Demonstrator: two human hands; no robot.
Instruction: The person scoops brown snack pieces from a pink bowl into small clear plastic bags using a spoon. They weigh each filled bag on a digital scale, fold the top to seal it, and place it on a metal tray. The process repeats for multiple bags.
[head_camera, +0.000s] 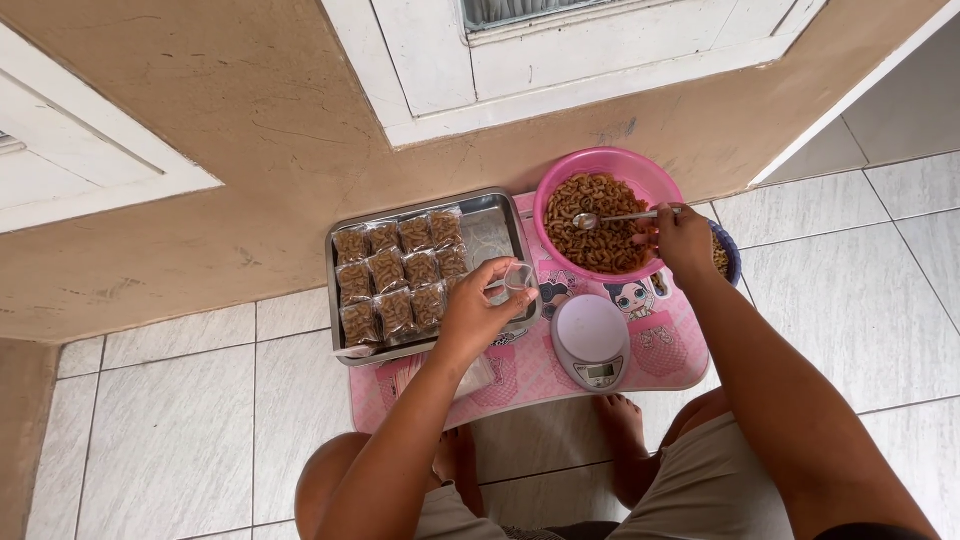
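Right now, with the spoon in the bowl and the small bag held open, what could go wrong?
1. The spoon must cross a gap from the pink bowl to the clear bag in the left hand; pieces may drop on the pink mat.
2. The bag's mouth looks narrow, so snacks could miss it.
3. The scale sits close by; spills could land on it.

A home, worked at floor level: pale tiled floor (180, 420), tan plastered wall (250, 130) with white-painted door and window frames (600, 60). Person sits barefoot at a low pink cartoon-print tabletop (520, 385). Household gear on it: pink plastic bowl (640, 170), small kitchen scale (592, 342), metal tray (490, 210) of bagged snacks.
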